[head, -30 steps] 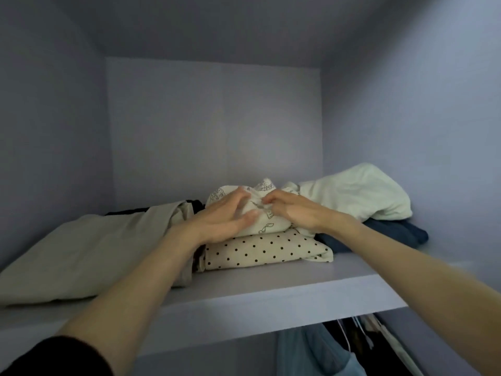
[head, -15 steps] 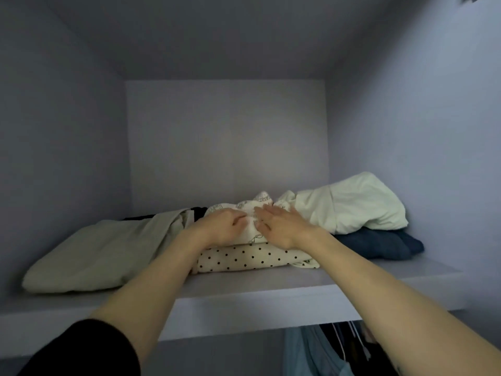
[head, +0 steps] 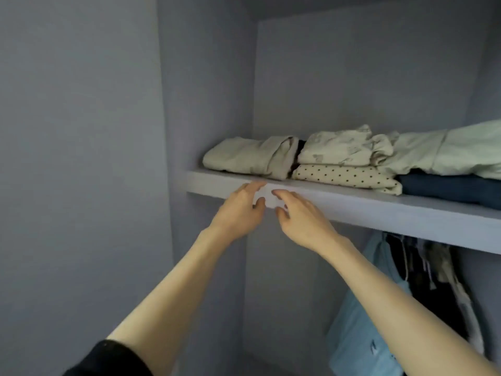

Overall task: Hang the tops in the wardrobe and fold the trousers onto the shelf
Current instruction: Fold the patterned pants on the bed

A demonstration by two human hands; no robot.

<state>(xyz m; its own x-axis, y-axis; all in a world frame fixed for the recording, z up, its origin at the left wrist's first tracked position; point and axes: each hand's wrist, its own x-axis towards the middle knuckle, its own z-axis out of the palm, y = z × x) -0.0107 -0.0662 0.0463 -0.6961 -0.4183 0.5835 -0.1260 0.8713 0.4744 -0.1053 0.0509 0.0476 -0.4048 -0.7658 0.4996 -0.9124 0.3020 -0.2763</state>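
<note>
From my feed, both hands are raised in front of the shelf (head: pixel 352 210), just below its front edge and close to each other without touching. The left hand (head: pixel 238 213) has its fingers (head: pixel 250 188) loosely spread and holds nothing; the right hand (head: pixel 301 221) is the same, fingers (head: pixel 284 195) parted and curled a little, empty. On the shelf the folded clothes sit in a row: beige trousers (head: pixel 249 157) at the left end, then a cream printed garment (head: pixel 339 149) stacked on a polka-dot piece (head: pixel 341 177), and to the right a pale green garment (head: pixel 444 151) lying on dark blue trousers (head: pixel 450 189). Something dark shows between the beige pile and the stack, though I cannot tell what it is. Below the shelf, hanging tops (head: pixel 423 280) crowd the right side, with a light blue top (head: pixel 363 329) nearest. A dark sleeve (head: pixel 108 360) covers my left upper arm at the bottom edge.
</note>
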